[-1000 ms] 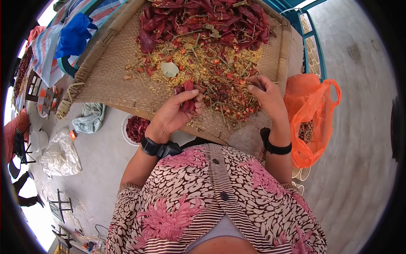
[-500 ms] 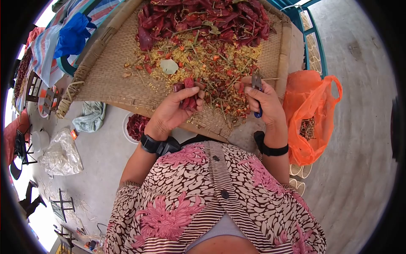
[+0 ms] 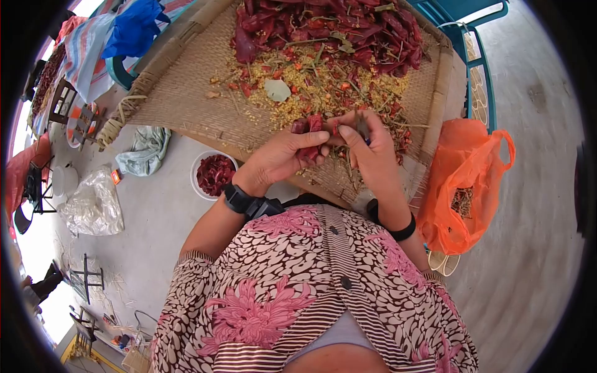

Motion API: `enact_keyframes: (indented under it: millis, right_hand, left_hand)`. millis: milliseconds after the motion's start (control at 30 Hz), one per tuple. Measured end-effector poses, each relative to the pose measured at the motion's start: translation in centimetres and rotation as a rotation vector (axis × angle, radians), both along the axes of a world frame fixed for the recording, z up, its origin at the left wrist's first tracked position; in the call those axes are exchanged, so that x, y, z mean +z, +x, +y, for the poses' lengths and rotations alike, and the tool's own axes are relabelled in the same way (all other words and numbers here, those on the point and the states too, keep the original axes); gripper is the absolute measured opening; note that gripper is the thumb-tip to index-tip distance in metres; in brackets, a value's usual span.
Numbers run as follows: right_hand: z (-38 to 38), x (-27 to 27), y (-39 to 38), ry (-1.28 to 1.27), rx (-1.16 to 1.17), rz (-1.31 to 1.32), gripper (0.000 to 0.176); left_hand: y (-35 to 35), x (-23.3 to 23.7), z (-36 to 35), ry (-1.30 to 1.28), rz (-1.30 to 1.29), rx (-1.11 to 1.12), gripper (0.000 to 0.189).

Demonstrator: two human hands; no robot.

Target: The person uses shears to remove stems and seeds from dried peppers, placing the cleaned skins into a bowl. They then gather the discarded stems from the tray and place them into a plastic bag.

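My left hand (image 3: 281, 154) is closed around several dried red chili peppers (image 3: 314, 124), held above the front of a woven tray (image 3: 177, 102). Meeting it at the peppers' right end, my right hand (image 3: 372, 148) has its thumb and fingers pinched near a small red piece. Tucked in that right hand is a small hand cutter (image 3: 360, 123) with a dark metal head and a blue handle, mostly hidden by the fingers. On the tray behind both hands lie yellow seeds (image 3: 252, 105) mixed with stems and red scraps. A heap of dried red chilies (image 3: 329, 31) covers the far side.
An orange plastic bag (image 3: 441, 186) with stem scraps inside stands to the right. Below the tray's left side, a white bowl (image 3: 195, 184) on the floor holds red chili pieces. A green cloth (image 3: 144, 152) and a clear plastic bag (image 3: 96, 205) lie farther left.
My right hand has moved left to meet my left hand at the peppers; before, they were apart. The view has shifted, so more of the white bowl shows.
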State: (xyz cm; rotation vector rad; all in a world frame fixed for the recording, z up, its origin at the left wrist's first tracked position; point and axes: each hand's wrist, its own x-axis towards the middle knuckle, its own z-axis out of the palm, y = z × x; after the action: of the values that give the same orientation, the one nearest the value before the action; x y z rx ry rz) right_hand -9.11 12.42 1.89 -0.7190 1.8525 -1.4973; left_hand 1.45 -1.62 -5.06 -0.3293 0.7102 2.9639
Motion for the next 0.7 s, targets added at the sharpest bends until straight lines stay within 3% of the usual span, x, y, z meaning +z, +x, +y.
enact_keyframes:
  millis: [67, 167, 233, 467, 667, 700]
  right_hand:
    - [-0.1, -0.9, 0.0, 0.074, 0.051, 0.147, 0.015]
    - [-0.4, -0.2, 0.5, 0.127, 0.020, 0.144, 0.013]
    - [-0.5, -0.5, 0.3, 0.064, 0.039, 0.405, 0.015]
    - [-0.3, -0.5, 0.0, 0.078, 0.095, 0.803, 0.013]
    - [-0.3, -0.1, 0.7, 0.196, -0.020, 0.167, 0.013]
    - [-0.3, -0.3, 0.7, 0.189, -0.022, 0.269, 0.014]
  left_hand:
    - [-0.1, -0.8, 0.1, 0.006, -0.004, 0.003, 0.022]
    - [-0.2, -0.5, 0.0, 0.046, -0.004, 0.035, 0.016]
    - [-0.2, -0.9, -0.1, 0.091, 0.024, 0.031, 0.015]
    - [0.1, -0.8, -0.2, 0.050, 0.024, -0.008, 0.017]
    - [0.2, -0.4, -0.2, -0.004, 0.010, -0.014, 0.013]
    - [0.1, -0.2, -0.1, 0.002, 0.001, 0.017, 0.013]
